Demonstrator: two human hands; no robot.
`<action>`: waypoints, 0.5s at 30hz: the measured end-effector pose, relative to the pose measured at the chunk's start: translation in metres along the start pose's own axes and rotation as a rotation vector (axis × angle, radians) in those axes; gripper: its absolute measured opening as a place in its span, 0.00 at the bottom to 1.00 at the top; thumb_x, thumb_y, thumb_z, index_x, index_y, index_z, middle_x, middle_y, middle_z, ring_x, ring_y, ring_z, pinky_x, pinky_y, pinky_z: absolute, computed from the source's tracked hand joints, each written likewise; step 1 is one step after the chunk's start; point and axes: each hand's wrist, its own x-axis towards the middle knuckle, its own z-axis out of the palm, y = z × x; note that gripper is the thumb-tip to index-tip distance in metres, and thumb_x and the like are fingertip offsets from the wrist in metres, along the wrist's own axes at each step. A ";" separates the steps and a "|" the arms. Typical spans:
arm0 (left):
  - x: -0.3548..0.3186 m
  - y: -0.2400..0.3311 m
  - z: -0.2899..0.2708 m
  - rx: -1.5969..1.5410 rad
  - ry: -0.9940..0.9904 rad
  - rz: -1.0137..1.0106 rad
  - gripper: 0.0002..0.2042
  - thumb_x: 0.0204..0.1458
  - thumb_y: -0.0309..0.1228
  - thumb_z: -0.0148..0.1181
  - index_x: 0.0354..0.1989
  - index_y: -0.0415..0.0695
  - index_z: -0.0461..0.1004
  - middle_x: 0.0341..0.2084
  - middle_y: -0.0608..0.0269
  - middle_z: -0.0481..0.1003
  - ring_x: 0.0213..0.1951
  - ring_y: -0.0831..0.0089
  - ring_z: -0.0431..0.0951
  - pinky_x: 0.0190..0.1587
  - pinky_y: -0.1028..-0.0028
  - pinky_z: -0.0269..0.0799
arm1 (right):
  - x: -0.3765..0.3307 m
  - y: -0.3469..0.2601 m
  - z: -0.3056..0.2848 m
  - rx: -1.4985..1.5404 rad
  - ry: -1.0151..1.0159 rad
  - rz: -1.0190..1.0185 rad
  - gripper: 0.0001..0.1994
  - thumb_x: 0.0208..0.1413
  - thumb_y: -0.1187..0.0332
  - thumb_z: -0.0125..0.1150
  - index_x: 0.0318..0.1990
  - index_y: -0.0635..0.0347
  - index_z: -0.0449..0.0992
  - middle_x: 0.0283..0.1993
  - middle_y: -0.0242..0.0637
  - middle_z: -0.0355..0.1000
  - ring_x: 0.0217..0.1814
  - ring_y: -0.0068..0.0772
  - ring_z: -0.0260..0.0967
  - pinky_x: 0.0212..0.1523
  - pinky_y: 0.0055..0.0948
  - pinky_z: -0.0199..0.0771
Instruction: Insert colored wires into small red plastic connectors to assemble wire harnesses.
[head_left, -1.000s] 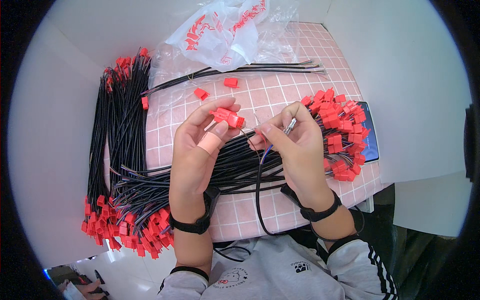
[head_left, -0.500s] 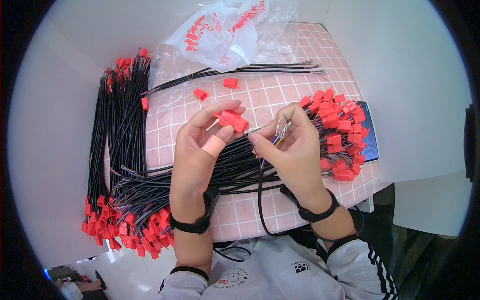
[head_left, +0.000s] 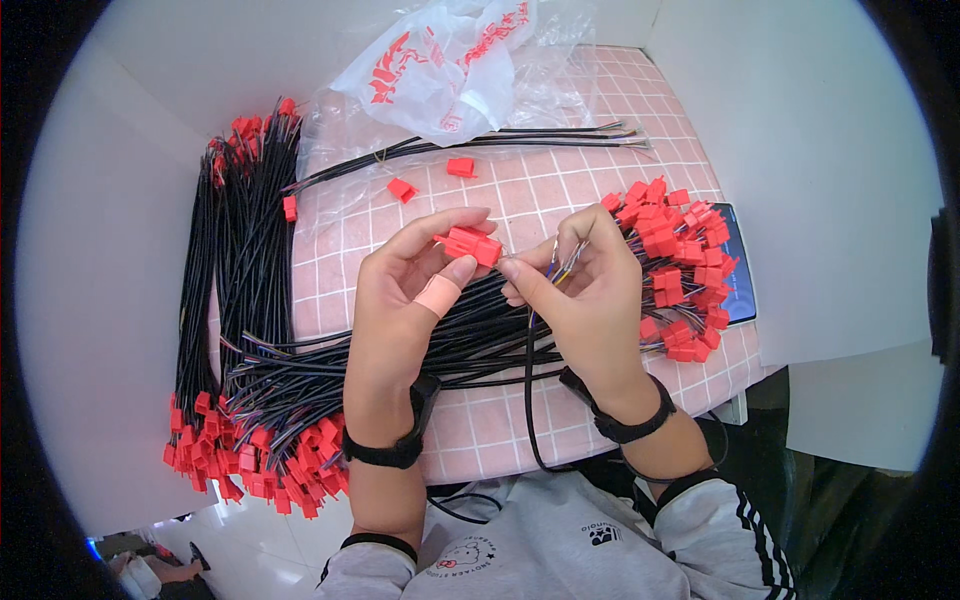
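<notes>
A red plastic connector housing (head_left: pixel 470 246) is pinched between the thumb and fingers of my left hand (head_left: pixel 405 285), which has a plaster on its thumb. My right hand (head_left: pixel 585 285) grips the thin wires (head_left: pixel 562 268) at the stripped end of a black cable (head_left: pixel 529 385). Between thumb and forefinger it brings one wire end to the right side of the housing. How far that end sits inside is hidden. Other wires with shiny metal tips stick up between the right fingers. The cable hangs down past the table's front edge.
Bundles of black cables with red housings lie at left (head_left: pixel 250 250), and another bundle (head_left: pixel 480 330) crosses under my hands. Two loose red housings (head_left: pixel 402 190) lie beyond them. Spare cables (head_left: pixel 480 143), a plastic bag (head_left: pixel 440 80) and a phone (head_left: pixel 740 265) rest on the checked tablecloth (head_left: pixel 480 440).
The wire tip, earlier in plain sight between my hands, now meets the housing's right side. My left hand has shifted slightly right with the housing, narrowing the gap.
</notes>
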 end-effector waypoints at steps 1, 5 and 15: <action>0.000 0.000 0.000 -0.012 0.017 0.005 0.17 0.44 0.23 0.52 0.45 0.34 0.65 0.40 0.53 0.68 0.42 0.71 0.70 0.46 0.73 0.66 | 0.001 -0.001 0.000 0.058 -0.007 0.031 0.15 0.43 0.83 0.56 0.26 0.59 0.53 0.24 0.41 0.69 0.26 0.23 0.68 0.28 0.18 0.71; 0.000 0.002 0.001 -0.078 0.071 0.003 0.17 0.44 0.22 0.51 0.45 0.34 0.65 0.41 0.53 0.68 0.43 0.70 0.70 0.46 0.72 0.66 | 0.002 -0.003 0.004 0.208 0.044 0.022 0.13 0.44 0.82 0.55 0.27 0.59 0.54 0.25 0.41 0.69 0.26 0.24 0.69 0.28 0.19 0.72; -0.001 0.003 0.008 -0.012 0.057 0.028 0.15 0.44 0.18 0.49 0.43 0.32 0.66 0.39 0.55 0.70 0.40 0.75 0.70 0.45 0.77 0.63 | 0.001 -0.003 0.000 0.147 0.005 0.069 0.13 0.45 0.82 0.54 0.26 0.59 0.53 0.25 0.36 0.66 0.26 0.20 0.68 0.26 0.15 0.72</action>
